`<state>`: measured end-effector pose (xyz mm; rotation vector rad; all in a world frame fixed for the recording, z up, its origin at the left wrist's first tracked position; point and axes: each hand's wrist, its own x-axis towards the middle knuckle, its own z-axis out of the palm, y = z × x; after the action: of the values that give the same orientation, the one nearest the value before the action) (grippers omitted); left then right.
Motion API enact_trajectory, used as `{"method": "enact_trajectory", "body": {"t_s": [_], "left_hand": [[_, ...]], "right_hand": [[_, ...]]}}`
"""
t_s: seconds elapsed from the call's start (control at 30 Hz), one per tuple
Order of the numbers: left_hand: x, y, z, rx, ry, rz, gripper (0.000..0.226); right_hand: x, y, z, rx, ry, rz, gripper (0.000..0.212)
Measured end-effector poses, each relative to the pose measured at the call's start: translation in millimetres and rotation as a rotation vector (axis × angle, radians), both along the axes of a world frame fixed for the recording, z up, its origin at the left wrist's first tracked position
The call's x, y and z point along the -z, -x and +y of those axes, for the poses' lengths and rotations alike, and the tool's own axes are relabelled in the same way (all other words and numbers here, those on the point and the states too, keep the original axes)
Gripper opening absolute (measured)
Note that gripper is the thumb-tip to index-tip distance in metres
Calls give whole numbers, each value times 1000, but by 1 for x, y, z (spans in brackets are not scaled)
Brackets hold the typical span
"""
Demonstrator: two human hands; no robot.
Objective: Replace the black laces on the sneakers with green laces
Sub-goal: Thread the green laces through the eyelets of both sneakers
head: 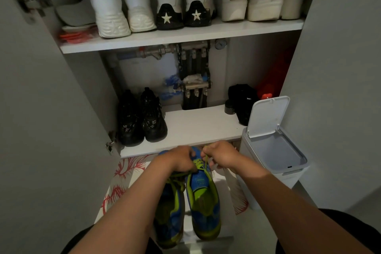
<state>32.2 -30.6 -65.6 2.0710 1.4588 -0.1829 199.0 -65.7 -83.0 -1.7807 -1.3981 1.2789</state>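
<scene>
- Both sneakers sit on the floor at 6 o'clock of view, toes toward the cabinet; work is on the right-side sneaker (204, 202), hands at its toe end.
- L hand (177, 159): fingers curled, pinching the green lace (199, 163) at the eyelets. R hand (218, 156) pinches a strand of the same lace, just at 3 o'clock of L hand, drawn upward.
- Risk: uneven ends, if R hand tugs while the L pinch gives.
- Risk: skipped or mis-crossed eyelet. Light is dim and the hands cover the rows, so can't tell which row is in hand.
- Risk: lace twists if tightened w/o flattening.
- Left-side sneaker (173, 212): loose lace loops lie by the L wrist and could snag & pull slack.
- Open bin (288, 178) at 3 o'clock, near the R forearm; a wide elbow swing could knock it.
- Black laces not visible; can't tell where they are.
</scene>
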Motion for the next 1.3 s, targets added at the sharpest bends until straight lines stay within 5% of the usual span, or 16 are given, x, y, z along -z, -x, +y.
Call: {"method": "enact_trajectory", "body": {"t_s": [0.1, 0.37, 0.57, 0.77, 1.3], "left_hand": [[12, 1, -3, 50, 60, 107, 53], [11, 9, -5, -17, 5, 12, 70], [-23, 2, -3, -81, -592, -602, 41], [-37, 6, -9, -46, -233, -620, 34], [-61, 42, -31, -59, -85, -429, 28]], "right_hand": [[-6, 2, 2, 56, -120, 103, 27], [-9, 7, 4, 85, -252, 207, 28], [-37, 11, -1, -6, -293, 254, 26], [-46, 12, -11, -147, -253, 231, 30], [-58, 12, -31, -194, -221, 10, 22]]}}
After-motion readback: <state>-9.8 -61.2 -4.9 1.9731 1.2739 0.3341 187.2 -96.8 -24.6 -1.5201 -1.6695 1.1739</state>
